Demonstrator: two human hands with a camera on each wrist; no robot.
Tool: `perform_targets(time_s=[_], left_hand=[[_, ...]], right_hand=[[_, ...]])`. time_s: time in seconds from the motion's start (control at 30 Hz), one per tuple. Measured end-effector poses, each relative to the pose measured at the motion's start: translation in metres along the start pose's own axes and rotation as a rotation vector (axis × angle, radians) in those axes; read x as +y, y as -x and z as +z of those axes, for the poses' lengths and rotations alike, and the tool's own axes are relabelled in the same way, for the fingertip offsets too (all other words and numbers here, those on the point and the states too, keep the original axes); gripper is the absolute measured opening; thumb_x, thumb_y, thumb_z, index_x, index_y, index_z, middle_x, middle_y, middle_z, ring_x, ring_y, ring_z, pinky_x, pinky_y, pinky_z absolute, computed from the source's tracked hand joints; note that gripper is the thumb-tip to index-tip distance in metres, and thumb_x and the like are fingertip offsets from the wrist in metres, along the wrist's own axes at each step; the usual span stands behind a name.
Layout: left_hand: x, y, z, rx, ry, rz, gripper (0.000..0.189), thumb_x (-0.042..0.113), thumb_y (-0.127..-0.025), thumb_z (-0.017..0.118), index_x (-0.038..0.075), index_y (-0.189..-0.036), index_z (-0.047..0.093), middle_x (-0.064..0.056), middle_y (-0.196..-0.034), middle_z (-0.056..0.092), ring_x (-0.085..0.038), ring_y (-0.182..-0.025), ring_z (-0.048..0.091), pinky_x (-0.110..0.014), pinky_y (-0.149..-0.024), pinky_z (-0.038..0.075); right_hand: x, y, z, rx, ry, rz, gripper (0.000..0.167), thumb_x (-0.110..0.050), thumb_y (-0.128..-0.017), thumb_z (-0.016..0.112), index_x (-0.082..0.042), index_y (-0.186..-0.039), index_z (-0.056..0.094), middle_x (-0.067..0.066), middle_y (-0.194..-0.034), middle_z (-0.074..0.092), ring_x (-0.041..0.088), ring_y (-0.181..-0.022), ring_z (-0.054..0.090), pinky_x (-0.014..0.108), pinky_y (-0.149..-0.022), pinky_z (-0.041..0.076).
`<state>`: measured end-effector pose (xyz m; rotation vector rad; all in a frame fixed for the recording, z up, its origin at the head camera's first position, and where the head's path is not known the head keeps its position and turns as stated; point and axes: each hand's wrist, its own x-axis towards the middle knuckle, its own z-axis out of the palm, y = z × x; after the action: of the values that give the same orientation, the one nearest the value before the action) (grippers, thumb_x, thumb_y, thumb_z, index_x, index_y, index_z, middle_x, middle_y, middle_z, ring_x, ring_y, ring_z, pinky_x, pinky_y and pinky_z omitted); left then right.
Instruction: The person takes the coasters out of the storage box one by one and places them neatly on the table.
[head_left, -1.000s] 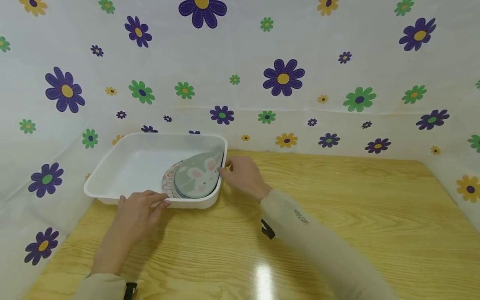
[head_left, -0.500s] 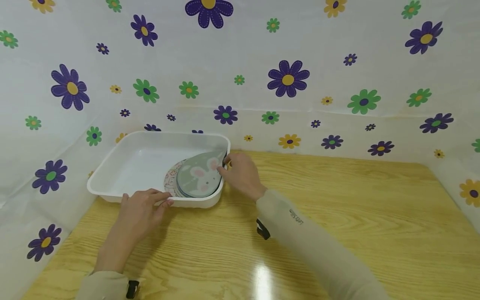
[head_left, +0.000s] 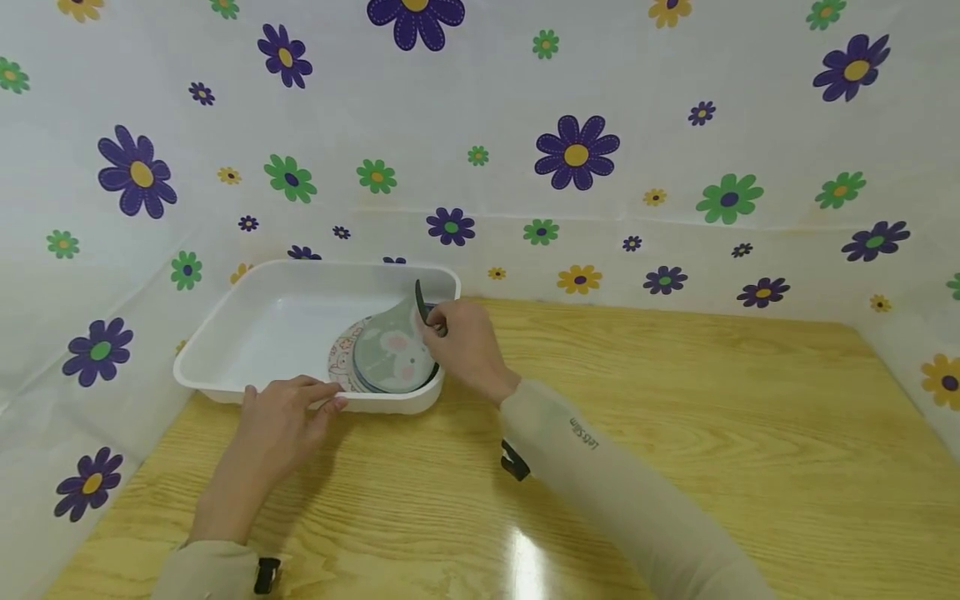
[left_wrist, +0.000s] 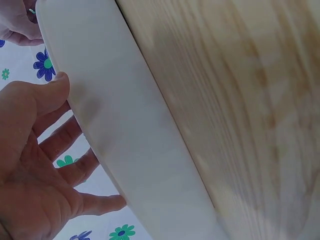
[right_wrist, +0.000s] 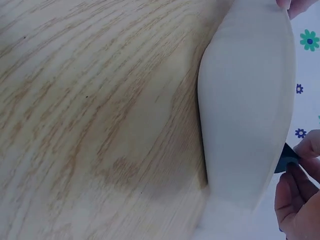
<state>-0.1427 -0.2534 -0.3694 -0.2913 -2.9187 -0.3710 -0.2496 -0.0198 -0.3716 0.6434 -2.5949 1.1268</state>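
Observation:
A white tray (head_left: 225, 342) with raised walls stands at the left of the table. In its right front corner lie several stacked, round-bodied flat pieces. The top one is a grey-green rabbit-print mat (head_left: 390, 354) with a dark underside, drawn out to a point at its far end. My right hand (head_left: 468, 346) pinches its right edge, which bends upward and shows the dark side. A pink-patterned mat (head_left: 342, 357) peeks out on the left of the stack. With fingers over the tray's front rim and thumb on its outer side, my left hand (head_left: 281, 429) holds it.
The wooden table (head_left: 637, 433) stretches to the right and in front of the tray. A flower-print cloth (head_left: 495, 100) hangs behind and on both sides, close to the tray's back wall.
My right hand has moved slightly left and inward over the rim, lifting the rabbit-print mat's edge so that it curls and its dark underside shows. My left hand stays on the rim.

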Motion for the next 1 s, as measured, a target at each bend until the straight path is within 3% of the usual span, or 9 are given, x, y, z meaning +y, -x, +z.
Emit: perform_targets(time_s=[0.2, 0.33, 0.47, 0.6, 0.73, 0.9, 1.0], left_hand=[[-0.001, 0.000, 0.000, 0.000, 0.006, -0.003, 0.028, 0.024, -0.098, 0.068, 0.008, -0.119, 0.076, -0.020, -0.118, 0.074, -0.054, -0.114, 0.064, -0.091, -0.097, 0.024], [-0.002, 0.001, 0.001, 0.000, 0.004, 0.002, 0.028, 0.025, -0.098, 0.068, 0.008, -0.119, 0.076, -0.020, -0.117, 0.074, -0.054, -0.113, 0.064, -0.091, -0.096, 0.025], [-0.001, 0.000, 0.002, 0.007, 0.004, 0.005, 0.028, 0.024, -0.098, 0.068, 0.008, -0.119, 0.076, -0.019, -0.117, 0.075, -0.053, -0.113, 0.065, -0.091, -0.096, 0.025], [0.001, -0.001, 0.001, 0.010, -0.003, -0.001, 0.027, 0.024, -0.098, 0.068, 0.008, -0.118, 0.076, -0.019, -0.116, 0.075, -0.051, -0.112, 0.066, -0.091, -0.097, 0.025], [0.002, -0.003, 0.000, 0.002, -0.029, 0.002, 0.027, 0.025, -0.099, 0.067, 0.009, -0.118, 0.077, -0.018, -0.115, 0.075, -0.050, -0.111, 0.067, -0.090, -0.097, 0.028], [0.001, -0.001, 0.002, 0.001, -0.045, 0.021, 0.025, 0.025, -0.099, 0.067, 0.011, -0.118, 0.077, -0.016, -0.115, 0.076, -0.050, -0.110, 0.066, -0.090, -0.096, 0.028], [-0.003, 0.002, 0.005, 0.055, -0.053, 0.056, 0.023, 0.024, -0.099, 0.068, 0.013, -0.117, 0.076, -0.013, -0.114, 0.076, -0.049, -0.108, 0.067, -0.091, -0.094, 0.029]], right_hand=[[-0.008, 0.002, 0.003, -0.007, -0.041, -0.025, 0.010, -0.003, -0.096, 0.063, 0.001, -0.101, 0.071, 0.013, -0.098, 0.076, 0.018, -0.082, 0.070, 0.019, -0.071, 0.056], [-0.013, 0.002, 0.005, 0.006, -0.115, 0.010, 0.027, 0.003, -0.095, 0.061, 0.008, -0.121, 0.066, 0.019, -0.103, 0.076, 0.023, -0.086, 0.072, 0.024, -0.073, 0.060], [-0.018, 0.000, 0.007, -0.002, -0.146, 0.042, 0.040, 0.006, -0.092, 0.059, 0.008, -0.132, 0.061, 0.020, -0.105, 0.072, 0.021, -0.086, 0.064, 0.021, -0.073, 0.054], [-0.022, -0.001, 0.010, -0.038, -0.100, 0.021, 0.038, 0.005, -0.091, 0.058, 0.004, -0.127, 0.068, 0.017, -0.101, 0.068, 0.018, -0.086, 0.053, 0.021, -0.072, 0.042], [-0.024, 0.000, 0.012, -0.041, -0.078, 0.018, 0.030, 0.002, -0.093, 0.059, 0.001, -0.119, 0.074, 0.014, -0.094, 0.064, 0.016, -0.082, 0.049, 0.019, -0.066, 0.037], [-0.025, 0.001, 0.013, -0.010, -0.072, 0.010, 0.023, -0.001, -0.097, 0.060, 0.001, -0.115, 0.075, 0.014, -0.099, 0.066, 0.018, -0.086, 0.057, 0.018, -0.068, 0.045], [-0.024, 0.000, 0.010, 0.015, -0.081, -0.002, 0.024, -0.001, -0.098, 0.059, 0.002, -0.117, 0.074, 0.016, -0.105, 0.071, 0.022, -0.091, 0.065, 0.023, -0.073, 0.053]])
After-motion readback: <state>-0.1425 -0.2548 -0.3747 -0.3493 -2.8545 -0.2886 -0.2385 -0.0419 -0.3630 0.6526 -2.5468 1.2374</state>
